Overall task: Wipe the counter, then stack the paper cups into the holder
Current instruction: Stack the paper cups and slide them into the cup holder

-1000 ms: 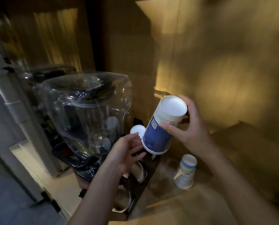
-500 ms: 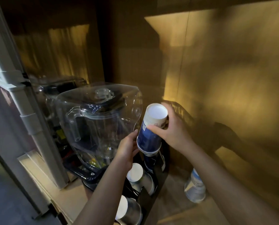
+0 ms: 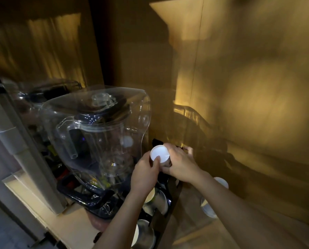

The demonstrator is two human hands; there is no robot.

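Observation:
An upside-down stack of paper cups (image 3: 159, 154) shows its white base at the top of the black cup holder (image 3: 169, 193). Most of the stack is sunk into the holder's far slot and hidden by my hands. My right hand (image 3: 180, 165) wraps around the stack from the right. My left hand (image 3: 146, 172) grips it from the left, thumb on the white base. Two nearer slots of the holder carry other cups (image 3: 157, 198). A separate paper cup (image 3: 210, 203) stands upside down on the wooden counter, right of my right forearm.
A blender with a clear plastic sound cover (image 3: 98, 133) stands immediately left of the holder. A second covered blender (image 3: 42, 94) is behind it. A grey post (image 3: 9, 139) rises at the left. Wooden wall panels (image 3: 249, 87) close in the back and right.
Both hands brought the blue cup stack down from mid-air into the holder's far slot; now only its white base shows. My left hand moved up onto the stack. The camera view shifted.

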